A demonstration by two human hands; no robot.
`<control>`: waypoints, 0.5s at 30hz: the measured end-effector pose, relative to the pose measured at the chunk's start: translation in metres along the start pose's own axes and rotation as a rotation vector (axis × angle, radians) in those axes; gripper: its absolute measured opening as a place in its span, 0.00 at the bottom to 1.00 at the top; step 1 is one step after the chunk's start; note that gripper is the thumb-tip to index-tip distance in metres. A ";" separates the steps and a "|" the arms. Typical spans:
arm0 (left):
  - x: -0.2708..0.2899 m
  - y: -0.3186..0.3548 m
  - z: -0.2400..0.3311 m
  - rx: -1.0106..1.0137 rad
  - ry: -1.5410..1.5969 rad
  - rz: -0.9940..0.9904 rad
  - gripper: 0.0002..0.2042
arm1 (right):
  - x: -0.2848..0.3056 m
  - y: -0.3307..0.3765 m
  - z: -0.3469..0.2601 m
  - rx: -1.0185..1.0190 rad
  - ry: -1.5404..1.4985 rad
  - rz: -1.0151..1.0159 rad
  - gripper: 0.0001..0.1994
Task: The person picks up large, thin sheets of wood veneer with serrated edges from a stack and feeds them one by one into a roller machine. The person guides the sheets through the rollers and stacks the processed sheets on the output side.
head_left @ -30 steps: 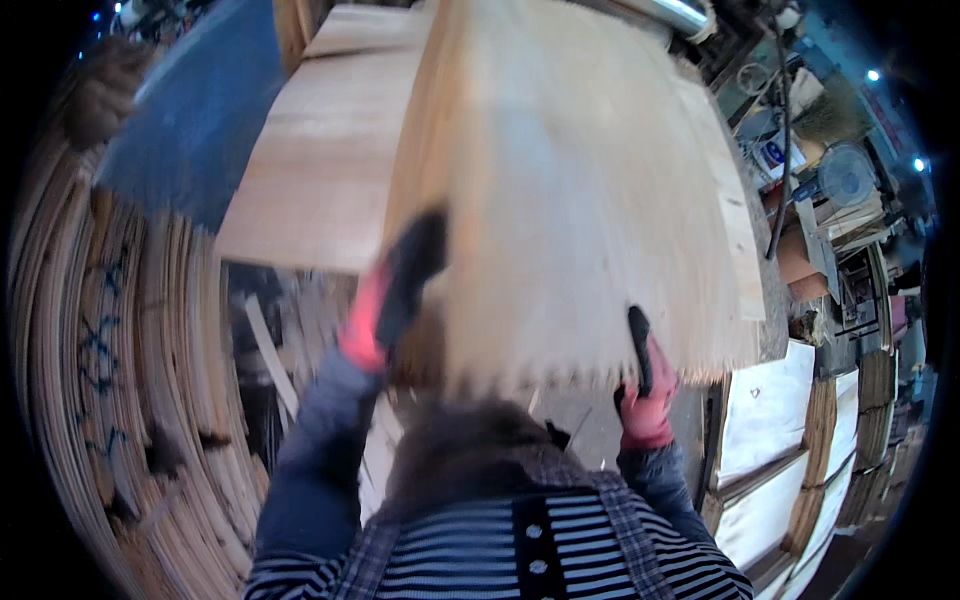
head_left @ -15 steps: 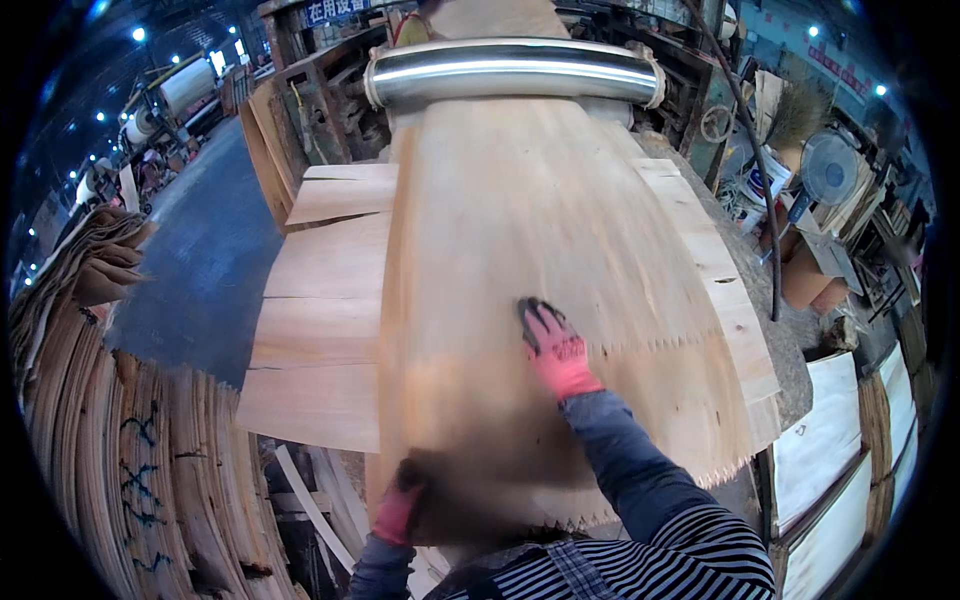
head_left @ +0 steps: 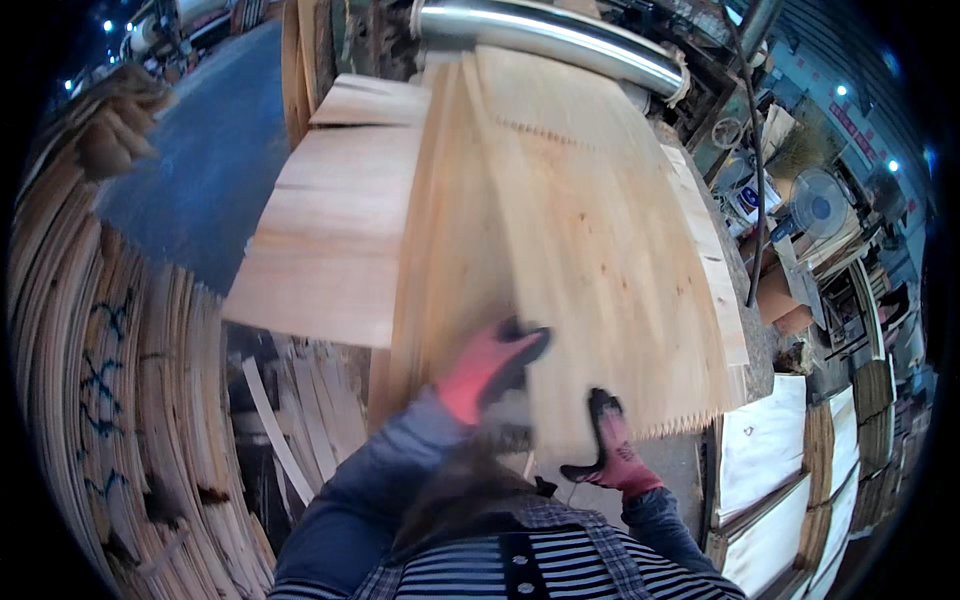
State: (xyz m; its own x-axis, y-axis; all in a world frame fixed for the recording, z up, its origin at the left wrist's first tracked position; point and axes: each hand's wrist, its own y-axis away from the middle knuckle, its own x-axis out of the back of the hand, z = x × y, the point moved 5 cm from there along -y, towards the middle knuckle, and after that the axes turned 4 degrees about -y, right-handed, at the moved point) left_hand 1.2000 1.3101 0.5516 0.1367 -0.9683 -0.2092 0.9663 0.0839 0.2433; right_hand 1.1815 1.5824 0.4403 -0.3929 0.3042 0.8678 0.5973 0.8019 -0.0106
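Observation:
A wide, thin sheet of wood veneer (head_left: pixel 600 270) with a jagged near edge lies skewed over other pale veneer sheets. My left hand (head_left: pixel 490 370), in a pink glove with black fingers, is closed at the left edge of this sheet, partly smeared by motion. At the sheet's near edge is my right hand (head_left: pixel 615 450), gloved alike, its thumb and fingers spread apart around the near left corner. Under the skewed sheet, a browner veneer strip (head_left: pixel 430 230) shows along the left.
A shiny metal roller (head_left: pixel 550 35) spans the far end. Stacked veneer (head_left: pixel 120 400) stands at left beside a blue floor (head_left: pixel 210 180). At right are a fan (head_left: pixel 815 203), a dark upright hose (head_left: pixel 757 180) and white-faced stacks (head_left: pixel 765 440). Pale sheets (head_left: pixel 330 220) jut out leftward.
My left hand has moved up and right to the sheet's left edge. My right hand has drawn back to the near edge. The top sheet now lies skewed, and the view has tilted.

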 end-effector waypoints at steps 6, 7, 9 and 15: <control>-0.030 0.071 0.005 -0.058 0.180 -0.075 0.16 | 0.050 0.076 -0.058 0.033 0.153 0.523 0.23; -0.023 0.080 0.009 -0.134 0.202 -0.025 0.16 | 0.050 0.068 -0.073 0.064 0.082 0.416 0.23; -0.002 0.076 0.005 -0.257 0.114 -0.114 0.21 | 0.047 0.069 -0.100 0.071 0.105 0.398 0.23; 0.061 0.050 -0.079 -0.266 -0.167 0.228 0.33 | 0.072 -0.016 -0.125 0.095 0.083 0.278 0.29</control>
State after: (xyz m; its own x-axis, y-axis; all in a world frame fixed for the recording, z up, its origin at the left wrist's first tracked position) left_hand 1.2736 1.2739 0.4758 0.3382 -0.9409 -0.0161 0.9411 0.3381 0.0073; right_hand 1.2312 1.5276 0.5652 -0.1627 0.4786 0.8628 0.6042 0.7397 -0.2963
